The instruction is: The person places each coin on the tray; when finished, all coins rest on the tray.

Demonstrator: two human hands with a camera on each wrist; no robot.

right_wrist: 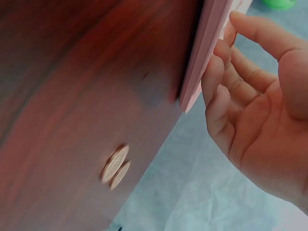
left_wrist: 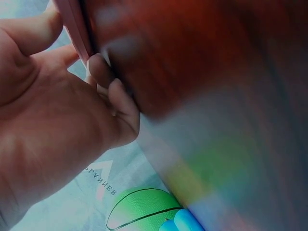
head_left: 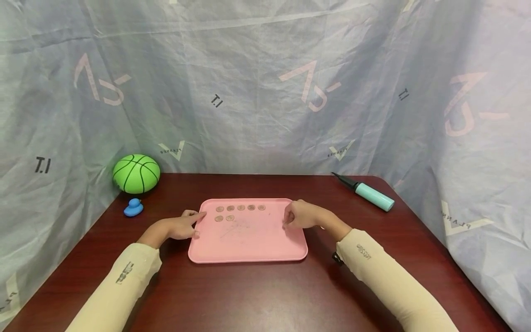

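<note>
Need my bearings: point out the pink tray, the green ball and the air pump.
pink tray [head_left: 249, 244], head view, bare front part of its floor.
green ball [head_left: 136, 173], head view, its middle.
air pump [head_left: 374, 196], head view, teal barrel.

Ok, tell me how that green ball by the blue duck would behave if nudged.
The green ball is round with nothing bracing it, so it would probably roll. It looks slightly flattened, perhaps underinflated, so it may settle soon. The backdrop behind and blue duck in front might stop it.

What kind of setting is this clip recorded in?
Probably a staged recording booth, not a home: a dark wooden table walled in by logo-printed plastic sheeting, with unrelated props, namely a pink tray of coins, a green ball and a hand pump.
</note>
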